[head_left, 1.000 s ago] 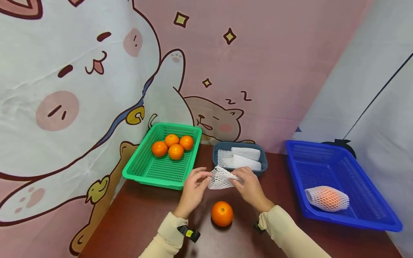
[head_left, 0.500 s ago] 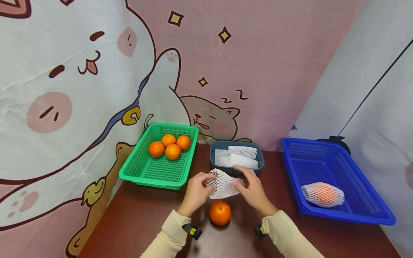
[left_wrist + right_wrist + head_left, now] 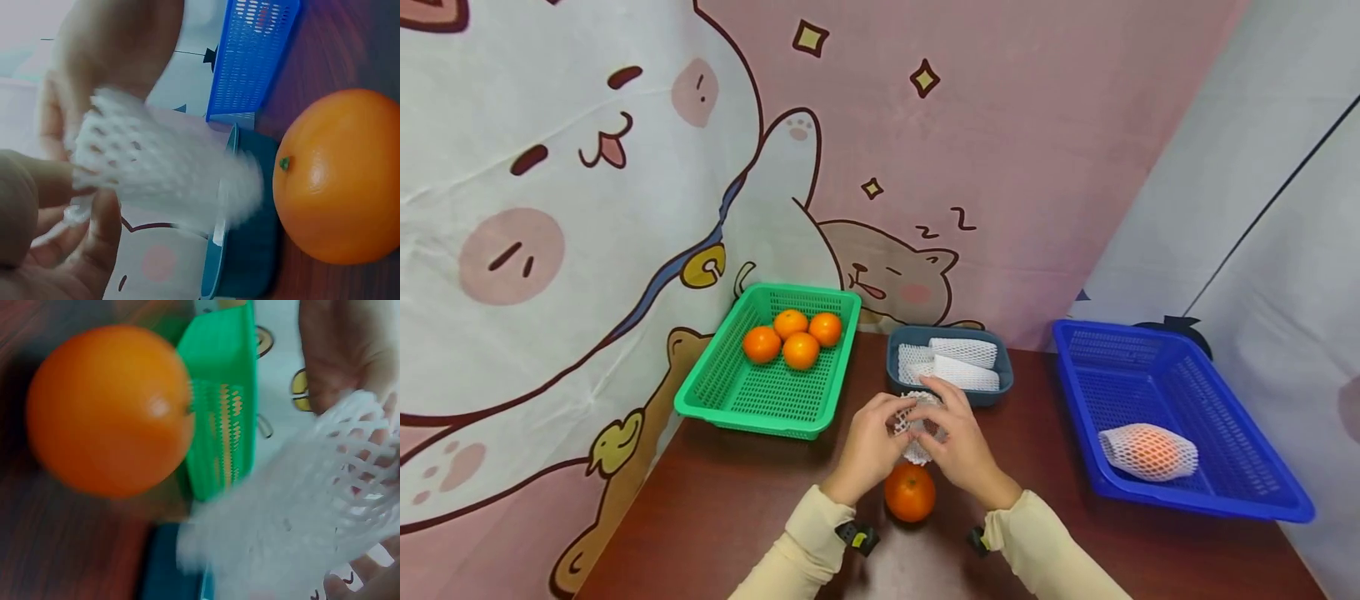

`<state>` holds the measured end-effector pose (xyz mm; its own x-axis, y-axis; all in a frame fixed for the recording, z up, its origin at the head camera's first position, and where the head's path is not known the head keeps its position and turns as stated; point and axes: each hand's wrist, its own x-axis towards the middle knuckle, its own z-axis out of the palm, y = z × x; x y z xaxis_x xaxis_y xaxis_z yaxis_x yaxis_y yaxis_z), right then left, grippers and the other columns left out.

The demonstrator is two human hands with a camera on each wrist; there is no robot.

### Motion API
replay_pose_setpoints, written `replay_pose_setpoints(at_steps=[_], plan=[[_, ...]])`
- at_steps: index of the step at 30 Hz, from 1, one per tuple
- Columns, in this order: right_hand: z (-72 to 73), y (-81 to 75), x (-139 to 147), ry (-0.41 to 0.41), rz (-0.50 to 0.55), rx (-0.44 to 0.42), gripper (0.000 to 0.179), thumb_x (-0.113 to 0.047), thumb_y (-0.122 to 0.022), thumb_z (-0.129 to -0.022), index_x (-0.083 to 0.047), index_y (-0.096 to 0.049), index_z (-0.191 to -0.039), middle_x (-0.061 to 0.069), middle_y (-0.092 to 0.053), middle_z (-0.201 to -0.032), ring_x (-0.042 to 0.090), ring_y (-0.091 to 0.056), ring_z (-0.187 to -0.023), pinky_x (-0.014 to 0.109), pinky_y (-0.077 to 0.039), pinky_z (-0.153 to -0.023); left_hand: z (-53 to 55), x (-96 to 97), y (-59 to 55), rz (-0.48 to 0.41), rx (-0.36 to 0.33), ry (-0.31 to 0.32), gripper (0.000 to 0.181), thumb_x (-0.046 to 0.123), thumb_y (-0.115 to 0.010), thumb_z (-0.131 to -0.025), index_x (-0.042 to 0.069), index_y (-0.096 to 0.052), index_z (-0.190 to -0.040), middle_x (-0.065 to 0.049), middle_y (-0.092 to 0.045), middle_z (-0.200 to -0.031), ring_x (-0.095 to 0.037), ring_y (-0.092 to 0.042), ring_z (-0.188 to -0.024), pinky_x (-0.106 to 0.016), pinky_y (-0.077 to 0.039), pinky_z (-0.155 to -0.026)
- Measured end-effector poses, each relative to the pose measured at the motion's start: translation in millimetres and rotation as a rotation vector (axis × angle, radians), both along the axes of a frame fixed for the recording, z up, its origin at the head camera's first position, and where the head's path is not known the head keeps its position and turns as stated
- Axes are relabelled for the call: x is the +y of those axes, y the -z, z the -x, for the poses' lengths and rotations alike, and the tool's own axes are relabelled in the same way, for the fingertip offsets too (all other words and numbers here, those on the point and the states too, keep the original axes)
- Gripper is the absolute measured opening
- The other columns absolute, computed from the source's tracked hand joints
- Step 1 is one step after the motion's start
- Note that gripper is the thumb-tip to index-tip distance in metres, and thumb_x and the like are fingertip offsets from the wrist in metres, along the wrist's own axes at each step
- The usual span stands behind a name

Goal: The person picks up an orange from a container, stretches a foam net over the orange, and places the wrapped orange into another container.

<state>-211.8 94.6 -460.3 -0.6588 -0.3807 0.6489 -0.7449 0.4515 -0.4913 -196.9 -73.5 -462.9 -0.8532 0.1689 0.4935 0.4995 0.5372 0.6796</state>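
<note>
A white foam net sleeve (image 3: 917,451) is held up between my two hands, just behind a lone orange (image 3: 910,493) on the table. My left hand (image 3: 871,443) pinches one side of its upper rim; in the left wrist view the mesh (image 3: 165,159) hangs from the fingers, blurred. The opposite side is gripped by my right hand (image 3: 961,446), with its fingertips partly over the mouth. In the right wrist view the sleeve (image 3: 275,519) and the orange (image 3: 109,412) are apart.
At left a green basket (image 3: 752,404) contains several oranges (image 3: 801,351). A small dark-blue bin (image 3: 1004,379) with more foam sleeves (image 3: 966,373) stands behind my hands. At right, a blue basket (image 3: 1217,500) holds one fruit in a net (image 3: 1150,452).
My hands have come closer together. The sleeve, earlier stretched flat between them, is now narrower, with its mouth turned upward. The orange on the table stays in place.
</note>
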Motion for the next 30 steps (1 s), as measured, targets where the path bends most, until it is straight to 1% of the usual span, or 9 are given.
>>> replay_pose_setpoints(at_steps=[3,6,10,14,20,23,25,27,30], plan=[[3.3,7.3,7,0.045,-0.041,-0.015,0.032,0.009,-0.078,-0.07,-0.016,-0.074,-0.091,0.011,-0.051,-0.139,0.033,-0.045,-0.127,0.054,-0.043,-0.096,-1.3,-2.5,-1.7,-0.085,-0.04,0.082,0.046,-0.005,-0.078,-0.075,0.009,-0.07,-0.119,-0.002,-0.065,-0.106,-0.013,-0.058,-0.075,-0.023,-0.051,-0.065],[6.5,13.1,15,0.038,-0.052,-0.101,0.035,0.009,-0.076,-0.073,-0.016,-0.073,-0.098,0.006,-0.058,-0.132,0.027,-0.054,-0.119,0.048,-0.049,-0.09,-2.1,-5.4,-1.7,-0.145,-0.092,0.15,0.049,-0.006,-0.077,-0.076,0.01,-0.069,-0.121,-0.002,-0.064,-0.109,-0.013,-0.058,-0.074,-0.024,-0.052,-0.065],[7.5,16.9,27,0.028,-0.038,-0.278,0.045,0.004,-0.077,-0.078,-0.017,-0.067,-0.117,0.001,-0.063,-0.124,0.022,-0.058,-0.114,0.047,-0.048,-0.093,-1.5,-10.2,-0.8,-0.186,-0.16,0.178,0.049,-0.003,-0.078,-0.077,0.012,-0.068,-0.122,-0.002,-0.064,-0.111,-0.013,-0.059,-0.076,-0.026,-0.053,-0.067],[6.7,17.3,39,0.029,-0.033,-0.365,0.058,0.003,-0.078,-0.078,-0.019,-0.062,-0.129,0.002,-0.061,-0.129,0.023,-0.058,-0.115,0.049,-0.047,-0.093,1.1,-17.2,0.7,-0.166,-0.191,0.178,0.051,-0.005,-0.077,-0.075,0.008,-0.067,-0.123,-0.006,-0.064,-0.11,-0.014,-0.056,-0.075,-0.025,-0.052,-0.065],[7.7,18.7,50,0.015,-0.08,-0.326,0.062,0.006,-0.076,-0.075,-0.017,-0.062,-0.131,0.002,-0.06,-0.129,0.022,-0.058,-0.113,0.046,-0.049,-0.091,5.1,-22.1,6.8,-0.093,-0.221,0.219,0.051,-0.012,-0.072,-0.074,0.004,-0.066,-0.121,-0.01,-0.065,-0.109,-0.016,-0.057,-0.073,-0.024,-0.051,-0.063],[8.2,21.0,52,0.039,-0.126,-0.284,0.064,0.006,-0.076,-0.075,-0.016,-0.06,-0.133,0.003,-0.06,-0.129,0.023,-0.057,-0.115,0.046,-0.049,-0.091,5.0,-17.4,11.0,-0.087,-0.225,0.251,0.052,-0.011,-0.072,-0.075,0.005,-0.064,-0.124,-0.01,-0.064,-0.111,-0.015,-0.058,-0.073,-0.024,-0.051,-0.063],[9.0,22.6,53,0.063,-0.167,-0.252,0.066,0.005,-0.076,-0.075,-0.016,-0.058,-0.135,0.004,-0.059,-0.13,0.023,-0.056,-0.116,0.046,-0.049,-0.091,4.6,-13.2,13.7,-0.101,-0.203,0.265,0.055,-0.009,-0.073,-0.076,0.006,-0.061,-0.128,-0.011,-0.062,-0.113,-0.015,-0.058,-0.072,-0.025,-0.052,-0.064],[9.8,24.1,54,0.094,-0.203,-0.219,0.068,0.004,-0.077,-0.075,-0.017,-0.057,-0.137,0.004,-0.059,-0.13,0.024,-0.056,-0.116,0.046,-0.049,-0.092,3.5,-10.3,16.6,-0.122,-0.177,0.255,0.06,-0.005,-0.076,-0.077,0.009,-0.058,-0.133,-0.011,-0.06,-0.115,-0.015,-0.059,-0.073,-0.026,-0.053,-0.064],[10.8,26.1,55,0.137,-0.243,-0.185,0.068,0.002,-0.076,-0.076,-0.016,-0.056,-0.138,0.005,-0.059,-0.131,0.024,-0.056,-0.117,0.046,-0.048,-0.094,0.7,-9.6,24.1,-0.154,-0.169,0.2,0.062,0.002,-0.078,-0.079,0.012,-0.054,-0.135,-0.01,-0.06,-0.115,-0.02,-0.062,-0.076,-0.03,-0.054,-0.065]])
